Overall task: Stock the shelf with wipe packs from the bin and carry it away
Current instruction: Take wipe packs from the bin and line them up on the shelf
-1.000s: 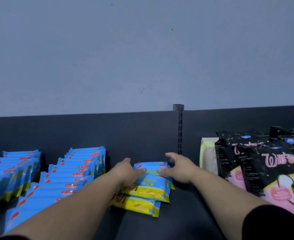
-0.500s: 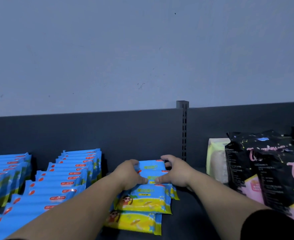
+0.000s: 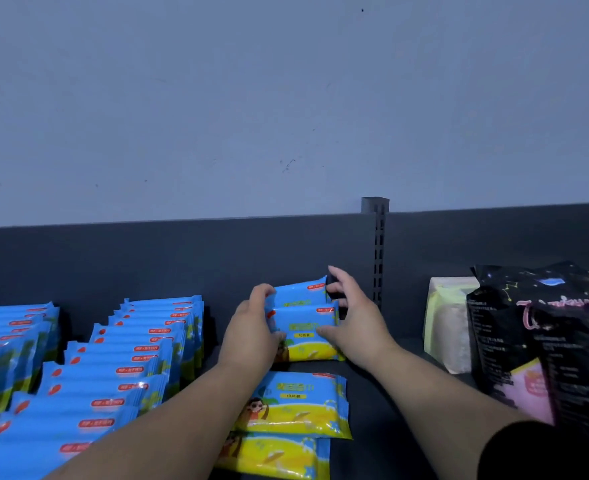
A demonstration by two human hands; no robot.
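Head view: the left hand (image 3: 251,336) and right hand (image 3: 355,323) now grip 2 wipe packs (image 3: 303,320), tipped upright since lying flat, at 12 o'clock on the shelf (image 3: 383,410), leaving 2 flat packs (image 3: 296,407) at 6 o'clock probably next.

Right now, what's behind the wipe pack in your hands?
Another blue wipe pack stands right behind the front pack; only its top strip shows. The front pack, left hand and right hand cover the rest.
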